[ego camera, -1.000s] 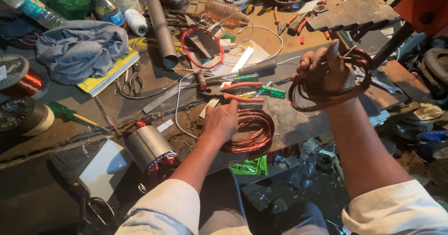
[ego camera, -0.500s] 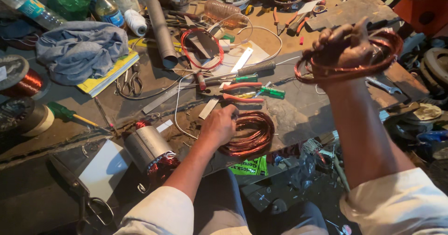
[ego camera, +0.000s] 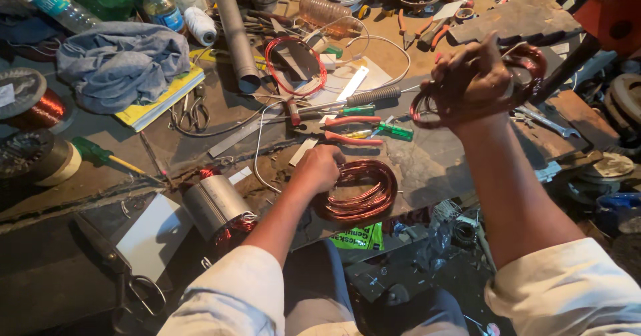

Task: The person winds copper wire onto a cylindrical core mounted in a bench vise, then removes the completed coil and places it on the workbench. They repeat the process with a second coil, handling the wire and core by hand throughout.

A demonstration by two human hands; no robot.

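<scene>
Head view: right hand (ego camera: 471, 79) lifts copper coil (ego camera: 527, 59), left hand (ego camera: 319, 169) presses another coil (ego camera: 364, 192)

Your right-hand coil (ego camera: 527, 59) is dark reddish copper; the coil (ego camera: 360, 192) by your left hand shines brighter copper-orange. Your sleeves (ego camera: 227, 296) are off-white. The pliers (ego camera: 350, 129) have red handles, the small screwdriver (ego camera: 394, 131) a green one. The cloth (ego camera: 120, 59) is grey-blue over a yellow book (ego camera: 157, 106). The desk (ego camera: 434, 162) is dull brown-grey.

One copper wire coil (ego camera: 360, 192) flat on the bench, another copper coil (ego camera: 527, 59) raised, dangling loose.
</scene>
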